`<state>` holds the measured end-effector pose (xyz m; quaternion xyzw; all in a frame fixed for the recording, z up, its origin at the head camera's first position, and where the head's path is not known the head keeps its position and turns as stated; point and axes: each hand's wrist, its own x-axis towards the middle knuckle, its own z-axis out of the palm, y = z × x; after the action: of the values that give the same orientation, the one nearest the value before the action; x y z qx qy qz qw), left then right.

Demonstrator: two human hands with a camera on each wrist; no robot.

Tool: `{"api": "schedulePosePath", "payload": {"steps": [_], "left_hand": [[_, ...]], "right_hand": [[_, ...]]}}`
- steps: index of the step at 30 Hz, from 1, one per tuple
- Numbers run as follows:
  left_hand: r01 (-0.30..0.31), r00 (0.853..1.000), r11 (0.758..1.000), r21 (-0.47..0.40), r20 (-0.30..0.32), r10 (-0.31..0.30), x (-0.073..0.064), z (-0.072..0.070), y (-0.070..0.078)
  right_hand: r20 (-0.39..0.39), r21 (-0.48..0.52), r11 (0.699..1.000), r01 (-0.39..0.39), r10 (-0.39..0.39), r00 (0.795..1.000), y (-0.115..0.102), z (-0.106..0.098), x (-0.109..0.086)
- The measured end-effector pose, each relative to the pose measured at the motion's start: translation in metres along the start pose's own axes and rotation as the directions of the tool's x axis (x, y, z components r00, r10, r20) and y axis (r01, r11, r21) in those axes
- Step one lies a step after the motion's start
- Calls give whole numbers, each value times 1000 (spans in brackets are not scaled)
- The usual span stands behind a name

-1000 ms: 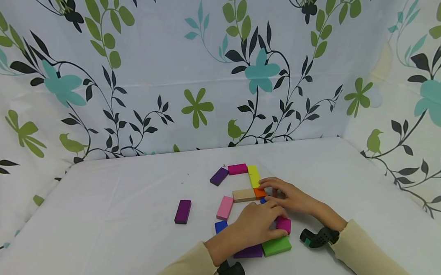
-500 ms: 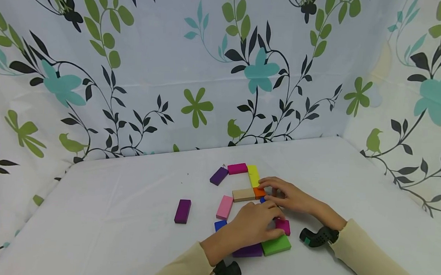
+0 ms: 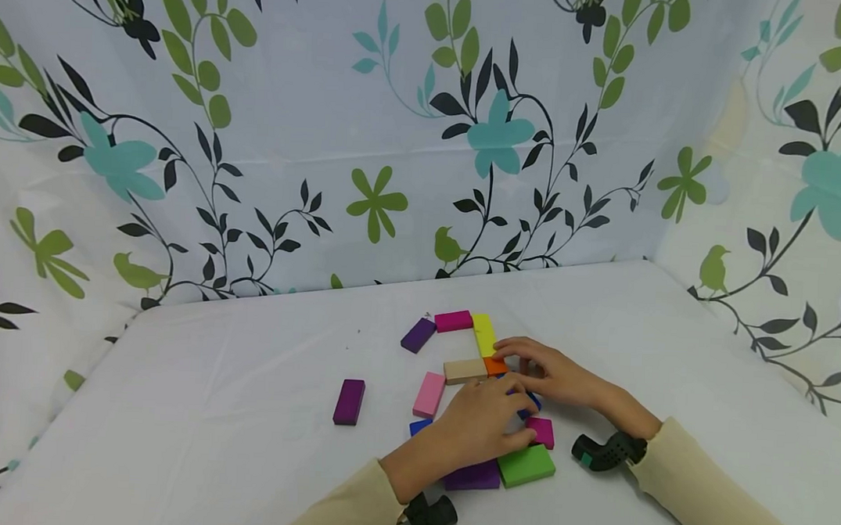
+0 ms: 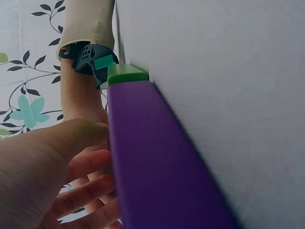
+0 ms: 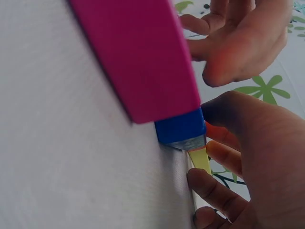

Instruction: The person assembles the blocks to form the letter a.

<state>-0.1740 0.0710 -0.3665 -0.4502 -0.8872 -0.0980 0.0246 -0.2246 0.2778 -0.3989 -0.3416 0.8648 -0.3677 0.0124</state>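
Note:
My left hand [image 3: 480,418] reaches over a winding chain of coloured blocks, fingers loosely bent and thumb spread. Its fingertips are at the blue block [image 3: 529,406]; its thumb is by the magenta block [image 3: 542,432]. Contact cannot be made out. My right hand [image 3: 559,378] rests with its index finger at the joint of the yellow block [image 3: 483,334] and orange block [image 3: 496,367]. In the right wrist view, its thumb touches or nearly touches the blue block [image 5: 181,126]. Near my left wrist lie the purple block [image 3: 473,476] and green block [image 3: 527,465].
A tan block [image 3: 465,372], a pink block [image 3: 429,395] and another blue block [image 3: 419,426] lie left of the hands. Beyond are a magenta block [image 3: 453,321] and a dark purple block [image 3: 418,335]. A plum block [image 3: 349,402] lies apart on the white cloth [image 3: 243,443].
My left hand has shifted slightly left, and its thumb has drawn back from the green block. More of the blue block beneath its fingers shows. My right hand has stayed in place.

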Motion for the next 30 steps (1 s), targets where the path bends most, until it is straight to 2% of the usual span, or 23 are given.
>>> {"api": "schedulePosePath", "payload": {"steps": [7,14,20,26,30], "left_hand": [[24,999,999,23,20,-25,-1,1,-2],[-8,999,1000,-29,49,9,-1,1,-5],[-34,998,999,-25,48,35,-4,-1,-9],[9,997,999,-33,73,-7,-12,-2,-16],[11,996,997,-73,84,-5,-19,-5,-19]], "right_hand": [[5,-2,1000,-12,12,1000,-1,1,1],[3,-3,1000,-18,18,1000,0,2,1],[-3,-2,1000,0,0,1000,-2,2,0],[-21,-5,1000,-29,29,999,-5,1,2],[-22,-8,999,-48,48,999,-6,0,3]]}}
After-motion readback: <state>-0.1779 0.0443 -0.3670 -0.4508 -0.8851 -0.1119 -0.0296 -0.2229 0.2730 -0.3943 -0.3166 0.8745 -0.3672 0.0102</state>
